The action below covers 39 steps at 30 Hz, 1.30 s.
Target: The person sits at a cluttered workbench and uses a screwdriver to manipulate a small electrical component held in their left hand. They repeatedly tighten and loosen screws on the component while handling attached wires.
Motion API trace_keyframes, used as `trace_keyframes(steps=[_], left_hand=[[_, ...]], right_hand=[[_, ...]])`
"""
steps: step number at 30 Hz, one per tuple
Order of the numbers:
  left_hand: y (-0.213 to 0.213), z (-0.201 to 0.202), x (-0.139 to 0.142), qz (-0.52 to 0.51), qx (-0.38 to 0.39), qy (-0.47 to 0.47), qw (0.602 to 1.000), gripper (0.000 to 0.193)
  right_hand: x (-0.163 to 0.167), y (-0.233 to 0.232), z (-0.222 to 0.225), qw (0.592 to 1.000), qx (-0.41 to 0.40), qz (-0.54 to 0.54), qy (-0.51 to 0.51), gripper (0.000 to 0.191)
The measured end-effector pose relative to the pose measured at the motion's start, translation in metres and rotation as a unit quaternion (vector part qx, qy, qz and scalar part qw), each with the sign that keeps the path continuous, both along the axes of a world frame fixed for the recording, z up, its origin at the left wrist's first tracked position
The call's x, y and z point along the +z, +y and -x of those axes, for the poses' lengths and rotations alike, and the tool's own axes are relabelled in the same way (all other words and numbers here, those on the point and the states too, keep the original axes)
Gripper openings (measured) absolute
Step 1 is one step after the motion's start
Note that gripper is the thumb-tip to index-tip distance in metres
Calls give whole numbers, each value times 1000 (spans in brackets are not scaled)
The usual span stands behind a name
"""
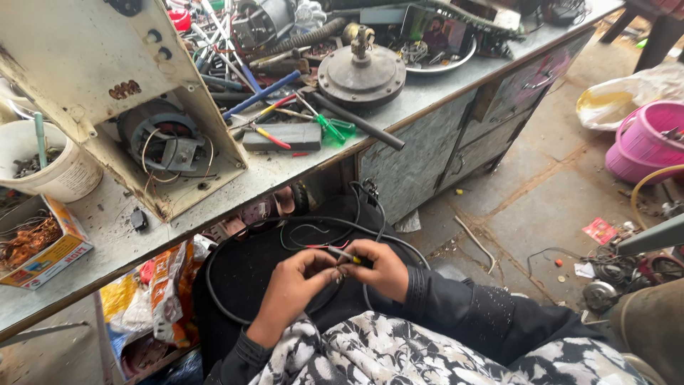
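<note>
My left hand (291,285) and my right hand (385,269) meet over my lap, fingertips together. Between them they pinch the thin ends of a black cable (214,285), where red and yellow strands show. My right hand also grips a small dark tool with a yellow band (349,257), its tip pointing at the left fingers. The cable loops around my lap over dark cloth. On the workbench (285,171) above, a cream appliance housing (107,78) lies tilted with its motor and copper wires (167,142) exposed.
The bench carries a round metal motor part (362,71), screwdrivers (331,130), a dark flat block (281,137), a white tub (50,160) and a cardboard box of copper wire (35,242). A pink basket (645,139) and scattered scraps lie on the stone floor at right.
</note>
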State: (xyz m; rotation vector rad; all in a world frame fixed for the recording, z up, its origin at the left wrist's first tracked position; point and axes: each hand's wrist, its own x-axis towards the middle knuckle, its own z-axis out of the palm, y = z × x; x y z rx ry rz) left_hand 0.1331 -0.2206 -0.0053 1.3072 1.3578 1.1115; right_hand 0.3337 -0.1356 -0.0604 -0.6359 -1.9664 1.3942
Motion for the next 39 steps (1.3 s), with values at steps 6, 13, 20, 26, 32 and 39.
trace_keyframes(steps=[6,13,20,26,32,39], left_hand=[[-5,13,-27,52,18,17,998,20],[-8,16,-31,-5,27,28,999,18],[-10,17,-35,-7,32,54,998,18],[-9,15,-37,-3,33,28,999,19],[-7,15,-38,7,35,41,999,19],[-4,16,-47,14,27,37,999,20]], right_hand=[[-3,-4,6,999,22,-22,-9,12],[-18,1,10,996,22,81,-21,15],[-19,0,10,999,32,29,-17,14],[-9,0,10,999,19,-25,-26,13],[-11,2,12,997,33,48,-45,11],[-2,-3,9,994,26,-103,-35,15]])
